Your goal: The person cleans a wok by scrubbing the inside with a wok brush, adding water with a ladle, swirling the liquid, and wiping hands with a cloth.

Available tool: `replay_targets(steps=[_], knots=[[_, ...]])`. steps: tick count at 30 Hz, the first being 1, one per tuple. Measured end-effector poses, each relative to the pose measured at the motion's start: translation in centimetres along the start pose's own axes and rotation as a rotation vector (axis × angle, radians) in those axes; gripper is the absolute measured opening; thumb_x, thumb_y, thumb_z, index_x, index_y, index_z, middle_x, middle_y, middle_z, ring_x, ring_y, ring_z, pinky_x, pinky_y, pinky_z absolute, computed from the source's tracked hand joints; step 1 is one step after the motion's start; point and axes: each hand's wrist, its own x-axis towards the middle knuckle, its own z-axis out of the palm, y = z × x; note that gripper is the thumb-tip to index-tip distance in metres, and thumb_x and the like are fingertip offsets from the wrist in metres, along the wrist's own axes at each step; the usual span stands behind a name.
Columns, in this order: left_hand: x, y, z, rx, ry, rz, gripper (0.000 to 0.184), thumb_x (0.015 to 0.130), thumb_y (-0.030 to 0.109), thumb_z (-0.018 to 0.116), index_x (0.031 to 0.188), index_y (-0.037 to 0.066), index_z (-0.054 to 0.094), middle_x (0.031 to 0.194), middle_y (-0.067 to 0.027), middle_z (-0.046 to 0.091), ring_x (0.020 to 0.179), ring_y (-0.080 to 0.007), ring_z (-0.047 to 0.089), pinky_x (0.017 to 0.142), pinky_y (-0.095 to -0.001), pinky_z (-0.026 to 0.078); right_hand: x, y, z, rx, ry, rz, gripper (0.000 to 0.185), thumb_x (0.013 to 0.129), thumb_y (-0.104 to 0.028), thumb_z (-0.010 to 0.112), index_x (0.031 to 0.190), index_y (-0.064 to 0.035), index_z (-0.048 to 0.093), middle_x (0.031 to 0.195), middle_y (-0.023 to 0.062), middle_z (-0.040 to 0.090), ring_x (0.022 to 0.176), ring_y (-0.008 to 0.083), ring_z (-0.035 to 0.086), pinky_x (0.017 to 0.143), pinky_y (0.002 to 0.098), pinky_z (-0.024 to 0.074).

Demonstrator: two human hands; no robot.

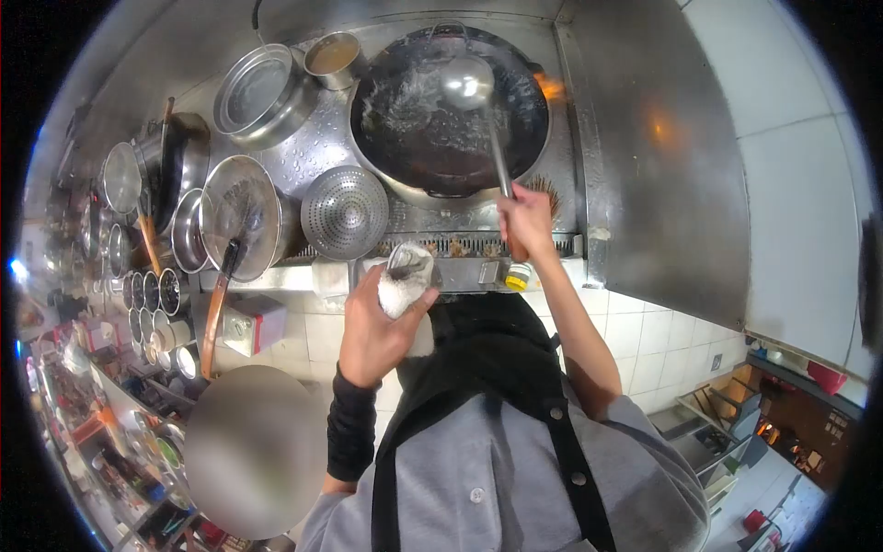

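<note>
My right hand (529,221) is wrapped round the handle of a long metal ladle (498,152). The ladle's round bowl hangs over a large dark wok (395,152), where liquid and what looks like steam show. My left hand (377,327) is closed on a folded white cloth (403,293), held in front of the stove edge. Something metallic shows at the cloth's top, but I cannot make out what it is. A perforated metal strainer (345,212) lies just beyond my left hand. A bristle brush (544,195) sits by my right hand.
Flame (550,87) glows at the wok's right rim. Left of the wok stand a small pot (334,60), a lidded pot (253,87) and a wide mesh strainer (239,207) on a pot. Several seasoning cups (169,292) line the left. A metal wall (658,166) rises on the right.
</note>
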Motion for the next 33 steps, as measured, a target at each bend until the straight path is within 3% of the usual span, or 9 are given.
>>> replay_targets(steps=[3,9,10,12,17,19,25,29,33], knots=[[-1.6,0.4,-1.1,-0.089,-0.007,-0.047,0.039,0.087,0.012,0.078,0.119,-0.006,0.064,0.106,-0.0224,0.073,0.095,-0.0309,0.071,0.087,-0.0387,0.053,-6.2,-1.9,0.4,-0.449,0.191,-0.114,0.01,0.095,-0.001,0.061,0.099,0.0056,0.067,0.059,0.0068,0.059,0.042,0.0159,0.056,0.038,0.0339,0.046],[-2.5,-1.8,-1.7,-0.214,-0.065,-0.123,0.046,0.089,0.008,0.072,0.13,-0.005,0.058,0.108,-0.0189,0.071,0.098,-0.0235,0.067,0.09,-0.036,0.053,-8.6,-7.7,-3.1,0.106,-0.236,0.325,0.013,0.093,-0.007,0.066,0.086,0.0041,0.063,0.058,0.0037,0.055,0.045,0.0133,0.051,0.042,0.0297,0.0382],[-2.1,-2.2,-1.2,-0.282,-0.062,-0.137,0.041,0.09,0.01,0.072,0.127,-0.005,0.06,0.105,-0.0184,0.071,0.094,-0.024,0.067,0.087,-0.0363,0.053,-6.8,-7.4,-2.6,0.223,-0.265,0.349,0.022,0.096,-0.016,0.067,0.079,-0.0038,0.06,0.057,-0.0018,0.05,0.043,0.0087,0.043,0.038,0.0267,0.0303],[-0.7,-3.9,-0.1,-0.241,-0.066,-0.13,0.038,0.091,0.013,0.073,0.123,-0.004,0.062,0.104,-0.019,0.068,0.093,-0.0268,0.066,0.085,-0.0381,0.052,-2.4,-5.1,-2.2,0.29,-0.343,0.328,0.018,0.096,-0.014,0.067,0.084,-0.0019,0.063,0.06,-0.0018,0.053,0.043,0.0097,0.046,0.038,0.0276,0.0345],[1.7,-12.4,3.1,0.217,0.084,-0.085,0.044,0.088,0.026,0.079,0.117,-0.004,0.067,0.11,-0.0236,0.061,0.098,-0.0419,0.061,0.088,-0.046,0.051,-1.2,-0.5,0.3,-0.238,0.03,-0.07,0.012,0.094,-0.003,0.061,0.095,0.0091,0.062,0.058,0.0076,0.06,0.043,0.0174,0.058,0.04,0.0347,0.0468],[2.0,-16.4,4.3,0.277,0.149,-0.143,0.044,0.087,0.028,0.081,0.113,-0.004,0.069,0.103,-0.0254,0.067,0.092,-0.0416,0.067,0.082,-0.0465,0.053,-5.4,-2.4,-0.5,-0.473,0.118,-0.151,0.013,0.094,-0.002,0.059,0.096,0.0103,0.061,0.058,0.0092,0.06,0.041,0.0188,0.058,0.04,0.0361,0.0469],[3.3,-26.4,8.0,0.22,0.238,-0.282,0.048,0.085,0.036,0.083,0.109,-0.004,0.071,0.095,-0.0264,0.074,0.086,-0.0391,0.073,0.078,-0.045,0.056,-8.3,-6.4,-3.0,0.041,-0.177,0.306,0.009,0.093,-0.005,0.065,0.089,0.002,0.062,0.058,0.0071,0.054,0.043,0.0156,0.053,0.041,0.0322,0.0387],[4.0,-36.6,11.7,0.515,0.485,-0.103,0.054,0.084,0.04,0.084,0.108,-0.006,0.069,0.101,-0.0273,0.07,0.092,-0.043,0.069,0.082,-0.0482,0.055,-0.9,-3.5,-2.2,0.321,-0.274,0.302,0.008,0.093,-0.006,0.067,0.09,0.0011,0.065,0.071,0.0063,0.062,0.05,0.0127,0.055,0.044,0.0302,0.0393],[4.0,-35.6,10.2,0.361,0.323,-0.302,0.06,0.082,0.043,0.085,0.109,-0.008,0.068,0.118,-0.0313,0.066,0.108,-0.0438,0.065,0.095,-0.0497,0.051,0.3,0.0,-0.6,-0.201,-0.003,-0.068,0.014,0.093,-0.004,0.064,0.103,0.0053,0.067,0.067,0.0091,0.063,0.056,0.0169,0.064,0.049,0.0349,0.0481]])
